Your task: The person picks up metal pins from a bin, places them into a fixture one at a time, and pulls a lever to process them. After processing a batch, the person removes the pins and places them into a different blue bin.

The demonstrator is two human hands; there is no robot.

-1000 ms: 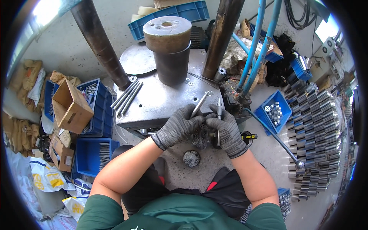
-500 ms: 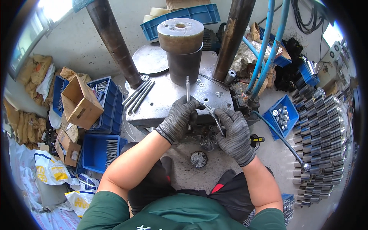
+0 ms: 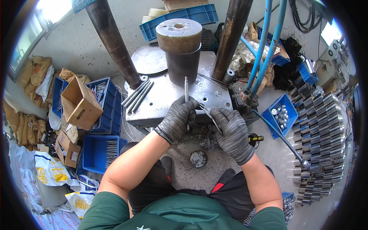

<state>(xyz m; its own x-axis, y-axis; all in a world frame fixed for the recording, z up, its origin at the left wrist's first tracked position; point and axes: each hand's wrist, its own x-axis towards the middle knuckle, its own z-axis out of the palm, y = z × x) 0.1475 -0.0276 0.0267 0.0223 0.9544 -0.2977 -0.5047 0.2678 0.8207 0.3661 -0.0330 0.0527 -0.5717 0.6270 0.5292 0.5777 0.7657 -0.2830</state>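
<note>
My left hand (image 3: pixel 176 119), in a grey knit glove, is closed round a steel rod (image 3: pixel 186 87) that stands nearly upright over the near edge of the metal press bed (image 3: pixel 161 102). My right hand (image 3: pixel 233 132), gloved alike, grips a pair of pliers (image 3: pixel 210 113). Their jaws point left and meet the fingertips of my left hand; any small part between them is too small to make out. Several loose rods (image 3: pixel 138 96) lie side by side on the bed's left. Small metal rings (image 3: pixel 218 93) are scattered to the right.
A thick steel cylinder (image 3: pixel 183 63) rises mid-bed between two dark columns. Blue crates (image 3: pixel 100 153) with rods and a cardboard box stand left. At right are a blue bin (image 3: pixel 283 115) of metal parts, a long lever (image 3: pixel 283 142) and stacked metal tubes (image 3: pixel 322 145).
The pliers and my right hand have shifted slightly left, bringing the jaws closer to my left fingertips. My left hand keeps its hold on the rod.
</note>
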